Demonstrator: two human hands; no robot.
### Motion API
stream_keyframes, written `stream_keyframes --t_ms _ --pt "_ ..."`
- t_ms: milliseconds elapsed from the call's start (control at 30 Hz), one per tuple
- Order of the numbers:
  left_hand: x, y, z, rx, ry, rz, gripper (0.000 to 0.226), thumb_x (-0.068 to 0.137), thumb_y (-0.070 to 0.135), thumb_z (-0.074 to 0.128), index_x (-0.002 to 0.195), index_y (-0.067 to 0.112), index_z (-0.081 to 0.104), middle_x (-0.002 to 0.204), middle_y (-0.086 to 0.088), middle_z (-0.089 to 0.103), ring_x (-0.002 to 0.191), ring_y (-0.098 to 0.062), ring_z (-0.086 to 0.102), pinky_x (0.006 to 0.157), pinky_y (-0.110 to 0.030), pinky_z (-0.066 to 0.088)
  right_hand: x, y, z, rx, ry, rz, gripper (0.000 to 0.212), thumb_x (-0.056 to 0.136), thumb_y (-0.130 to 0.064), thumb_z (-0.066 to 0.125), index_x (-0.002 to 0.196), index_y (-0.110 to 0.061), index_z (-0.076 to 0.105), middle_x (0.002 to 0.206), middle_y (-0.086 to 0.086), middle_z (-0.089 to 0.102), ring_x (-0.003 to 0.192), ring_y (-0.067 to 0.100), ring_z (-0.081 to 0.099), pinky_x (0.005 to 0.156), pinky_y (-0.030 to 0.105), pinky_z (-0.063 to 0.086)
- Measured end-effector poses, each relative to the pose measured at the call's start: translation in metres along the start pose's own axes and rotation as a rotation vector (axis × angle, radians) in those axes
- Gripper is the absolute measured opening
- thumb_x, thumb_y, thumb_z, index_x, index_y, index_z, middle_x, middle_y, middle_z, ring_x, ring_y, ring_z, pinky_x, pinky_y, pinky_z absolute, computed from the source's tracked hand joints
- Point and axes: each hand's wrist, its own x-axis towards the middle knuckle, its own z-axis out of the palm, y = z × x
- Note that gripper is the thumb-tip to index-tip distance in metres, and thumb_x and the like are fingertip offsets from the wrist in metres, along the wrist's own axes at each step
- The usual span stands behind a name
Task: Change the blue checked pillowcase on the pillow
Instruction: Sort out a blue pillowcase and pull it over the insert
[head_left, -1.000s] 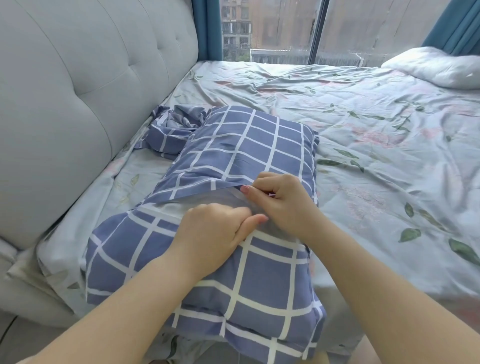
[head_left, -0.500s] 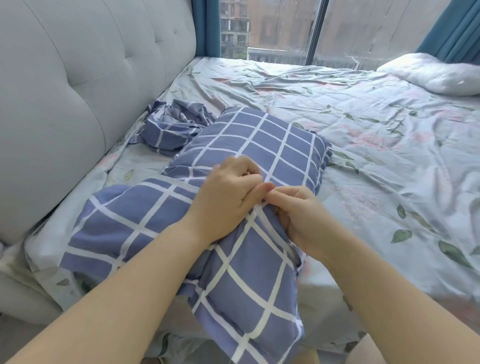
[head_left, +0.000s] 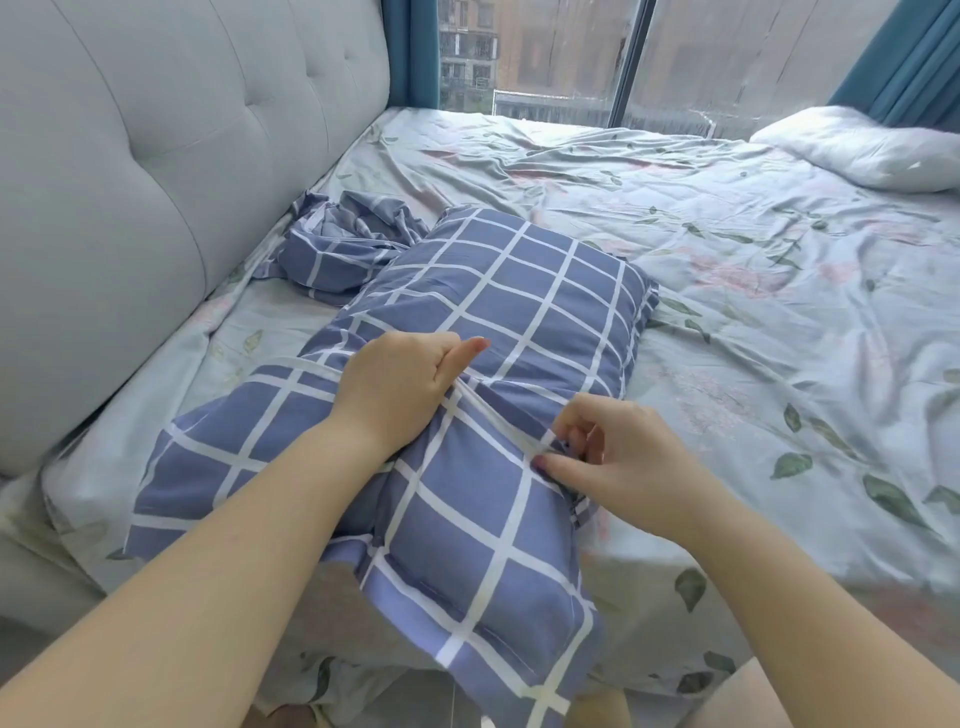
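Apart now after meeting at the middle, the left hand (head_left: 395, 384) fists the blue checked pillowcase (head_left: 519, 291) while the right hand (head_left: 623, 462) pinches its edge, which wants pulling evenly taut.

Soft daylight enters by the window (head_left: 561, 52) at twelve o'clock, bright and even. My left hand (head_left: 400, 384) casts a faint shadow on the pillowcase (head_left: 519, 291). Edges bend; everything looks slightly soft.

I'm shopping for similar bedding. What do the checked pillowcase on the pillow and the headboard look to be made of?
The checked pillowcase looks like thin matte woven fabric, probably cotton or a blend: it creases and bunches softly. The headboard seems padded upholstery in grey cloth or faux leather, hard to tell: smooth, tufted with buttons and seams.
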Motion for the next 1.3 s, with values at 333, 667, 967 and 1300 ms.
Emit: stream_keyframes --t_ms 333,667,967,1300 --pt "-0.009 0.008 -0.007 0.073 -0.144 -0.014 0.059 0.074 0.080 0.036 0.063 0.022 0.039 0.065 0.007 0.047 0.066 -0.016 0.044 0.055 -0.030 0.032 -0.013 0.006 -0.022 0.816 -0.094 0.440 0.025 0.077 -0.017 0.076 0.089 0.005 0.072 0.077 0.015 0.070 0.070 0.020 0.066 0.078 0.037 0.056" --pt "-0.034 0.079 -0.004 -0.265 -0.046 0.466 0.018 0.091 0.033 0.065 0.086 0.016 0.062 0.078 0.017 0.048 0.067 -0.003 0.043 0.059 -0.025 0.046 -0.009 0.002 -0.027 0.933 -0.138 0.539 0.023 0.076 -0.020 0.075 0.090 -0.002 0.072 0.085 0.015 0.071 0.075 0.022 0.068 0.078 0.036 0.058" --pt "-0.037 0.072 0.003 -0.151 -0.293 0.104 0.021 0.078 0.039 0.076 0.097 0.037 0.067 0.072 0.029 0.052 0.074 -0.001 0.054 0.066 -0.020 0.040 -0.007 -0.003 -0.017 0.984 -0.125 0.602 0.015 0.086 -0.012 0.071 0.071 -0.011 0.068 0.066 0.002 0.060 0.058 0.011 0.053 0.054 0.022 0.048" --pt "-0.034 0.079 0.005 -0.417 -0.327 0.013 0.032 0.068 0.035 0.086 0.090 0.028 0.062 0.085 0.019 0.068 0.082 0.001 0.064 0.073 -0.030 0.053 -0.014 -0.004 -0.015 1.019 -0.068 0.496 0.014 0.073 -0.025 0.074 0.064 -0.016 0.070 0.066 0.004 0.059 0.057 0.013 0.055 0.058 0.025 0.039"
